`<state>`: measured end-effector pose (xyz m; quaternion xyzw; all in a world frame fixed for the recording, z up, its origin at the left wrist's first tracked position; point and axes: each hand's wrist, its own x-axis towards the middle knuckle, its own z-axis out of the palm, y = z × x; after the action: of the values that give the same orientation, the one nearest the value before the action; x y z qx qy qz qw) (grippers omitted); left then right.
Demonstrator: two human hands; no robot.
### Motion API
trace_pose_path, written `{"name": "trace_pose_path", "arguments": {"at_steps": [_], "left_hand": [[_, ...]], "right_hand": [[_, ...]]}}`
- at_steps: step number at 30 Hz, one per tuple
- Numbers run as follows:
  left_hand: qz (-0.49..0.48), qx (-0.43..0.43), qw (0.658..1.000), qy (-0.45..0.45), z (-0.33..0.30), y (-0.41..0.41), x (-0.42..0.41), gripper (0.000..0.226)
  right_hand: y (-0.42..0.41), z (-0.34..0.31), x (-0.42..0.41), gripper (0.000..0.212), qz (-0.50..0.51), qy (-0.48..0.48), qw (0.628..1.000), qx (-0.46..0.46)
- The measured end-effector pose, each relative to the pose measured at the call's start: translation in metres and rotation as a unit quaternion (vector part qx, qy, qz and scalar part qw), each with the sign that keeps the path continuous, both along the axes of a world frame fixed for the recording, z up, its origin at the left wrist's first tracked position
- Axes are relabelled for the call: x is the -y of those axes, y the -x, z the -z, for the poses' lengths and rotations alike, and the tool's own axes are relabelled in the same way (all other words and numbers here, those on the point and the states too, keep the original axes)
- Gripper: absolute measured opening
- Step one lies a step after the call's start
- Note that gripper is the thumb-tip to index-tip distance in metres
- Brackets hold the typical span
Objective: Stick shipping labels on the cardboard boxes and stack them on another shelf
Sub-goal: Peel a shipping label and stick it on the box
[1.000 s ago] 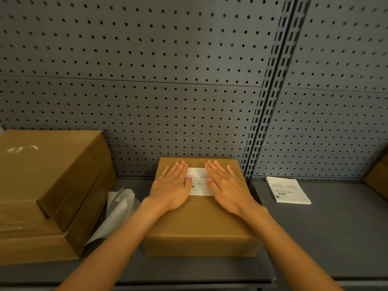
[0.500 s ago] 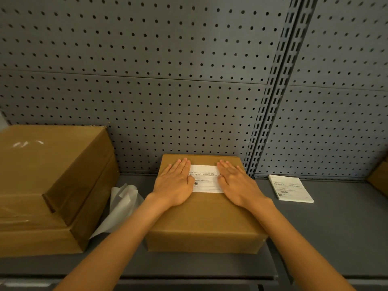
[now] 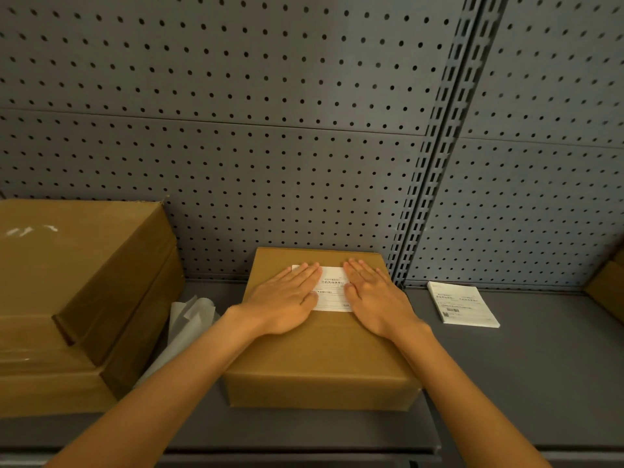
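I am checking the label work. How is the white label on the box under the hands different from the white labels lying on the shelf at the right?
The label on the box lies flat on the box top, with the left hand and right hand pressing on its ends; the loose labels lie untouched on the bare shelf. The first is partly covered, the others fully visible and look like a small stack. Both are white with dark print.

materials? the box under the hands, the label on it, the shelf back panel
Box: looks like brown corrugated cardboard, matte, with creased folded edges. Label: white printed paper, flat on the box top; adhesive backing not visible. Back panel: probably painted sheet metal, grey with a soft sheen and regular punched holes.
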<state>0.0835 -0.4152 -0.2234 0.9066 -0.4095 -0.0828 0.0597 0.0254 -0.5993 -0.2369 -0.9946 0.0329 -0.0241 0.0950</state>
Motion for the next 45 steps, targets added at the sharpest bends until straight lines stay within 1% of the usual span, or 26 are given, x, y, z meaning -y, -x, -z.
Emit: {"name": "trace_pose_path", "arguments": {"at_steps": [5, 8, 12, 16, 20, 23, 27, 30, 32, 35, 37, 39, 41, 43, 45], "left_hand": [[0.040, -0.012, 0.999, 0.000, -0.001, 0.034, -0.027, 0.053], [0.039, -0.013, 0.999, 0.009, -0.001, 0.038, -0.033, 0.051], [0.025, -0.005, 1.000, 0.010, 0.001, 0.039, -0.030, 0.051], [0.014, -0.001, 1.000, 0.011, 0.001, 0.041, -0.029, 0.051], [0.006, 0.002, 1.000, 0.014, 0.003, 0.041, -0.028, 0.051], [0.002, 0.005, 1.000, 0.020, 0.004, 0.041, -0.028, 0.052], [-0.008, 0.002, 0.999, 0.032, -0.001, 0.040, -0.026, 0.051], [-0.021, 0.016, 0.997, 0.077, -0.006, 0.034, -0.016, 0.050], [-0.037, 0.025, 0.995, 0.095, -0.006, 0.026, -0.009, 0.051], [-0.058, 0.003, 0.997, 0.047, 0.000, 0.012, -0.006, 0.053], [-0.074, -0.001, 0.997, 0.029, 0.004, 0.008, -0.009, 0.053], [-0.097, 0.001, 0.995, 0.033, 0.007, 0.009, -0.011, 0.054], [-0.135, 0.006, 0.990, 0.043, 0.009, 0.008, -0.012, 0.055], [-0.177, 0.007, 0.983, 0.055, 0.008, 0.006, -0.014, 0.060], [-0.200, -0.022, 0.976, 0.089, 0.004, 0.004, -0.021, 0.068]], "right_hand": [[0.000, 0.000, -0.001, 0.053, 0.003, 0.000, 1.000, 0.000], [0.002, -0.002, -0.001, 0.053, -0.002, 0.001, 1.000, 0.001], [0.008, -0.009, -0.005, 0.051, -0.073, 0.002, 0.997, -0.015], [0.035, -0.013, -0.020, 0.055, -0.091, -0.003, 0.995, -0.041], [0.079, -0.013, -0.034, 0.056, -0.096, 0.011, 0.995, -0.040], [0.090, -0.014, -0.036, 0.055, -0.093, 0.017, 0.995, -0.037], [0.079, -0.020, -0.038, 0.053, -0.079, -0.001, 0.997, -0.026], [0.058, -0.023, -0.043, 0.053, -0.061, 0.012, 0.998, 0.003], [0.044, -0.020, -0.046, 0.053, -0.044, 0.013, 0.999, -0.002], [0.033, -0.013, -0.045, 0.053, -0.011, 0.007, 0.999, -0.031], [0.033, -0.009, -0.038, 0.053, 0.024, 0.001, 0.999, -0.033], [0.035, -0.007, -0.030, 0.054, 0.062, 0.000, 0.998, -0.026], [0.036, -0.007, -0.027, 0.055, 0.079, -0.006, 0.997, -0.024], [0.036, -0.007, -0.026, 0.055, 0.072, -0.012, 0.997, -0.022], [0.038, -0.009, -0.021, 0.055, 0.057, -0.045, 0.997, -0.010]]}}
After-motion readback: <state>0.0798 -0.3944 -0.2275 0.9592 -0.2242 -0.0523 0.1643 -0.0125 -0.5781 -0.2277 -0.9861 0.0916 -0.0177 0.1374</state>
